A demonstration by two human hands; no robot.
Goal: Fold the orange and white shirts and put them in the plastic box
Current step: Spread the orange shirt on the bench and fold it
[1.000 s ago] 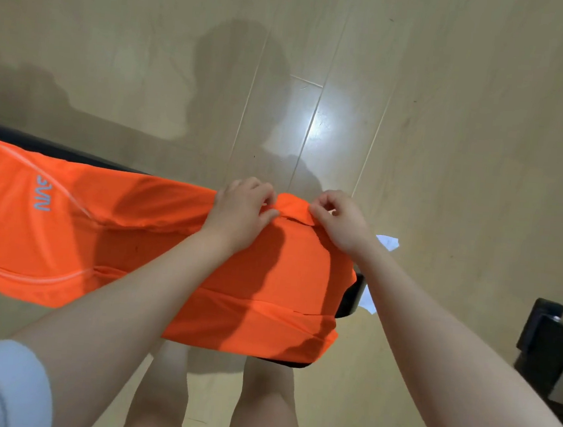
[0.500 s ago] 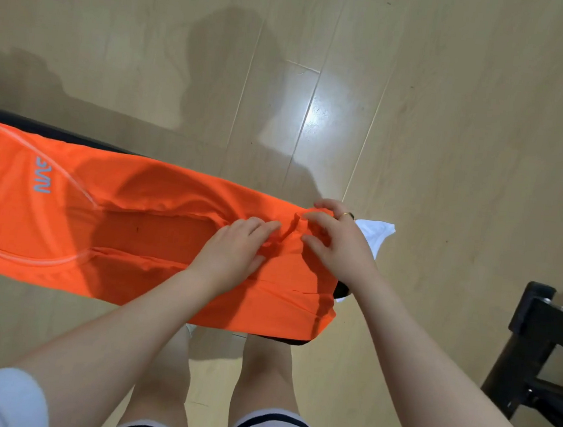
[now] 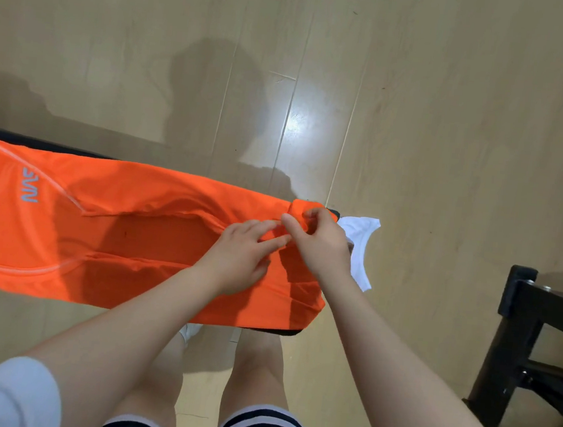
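The orange shirt (image 3: 106, 231) lies stretched left to right over a narrow black bench, its long sides folded inward and a grey logo near the left. My left hand (image 3: 239, 259) rests flat on the cloth close to the shirt's right end, fingers pressing a fold. My right hand (image 3: 318, 241) pinches a small orange flap at that right end. The white shirt (image 3: 361, 241) pokes out from under the orange one past the bench's right end, mostly hidden by my right hand. No plastic box is in view.
The black bench (image 3: 22, 140) shows as a dark edge behind the shirt and under its right corner. A black frame or stool (image 3: 528, 347) stands at the right. Light wooden floor surrounds everything. My legs are below the bench.
Both hands have come down from the shirt's far edge onto its right end. The right hand now pinches the end flap and the left presses flat. More of the white shirt shows.
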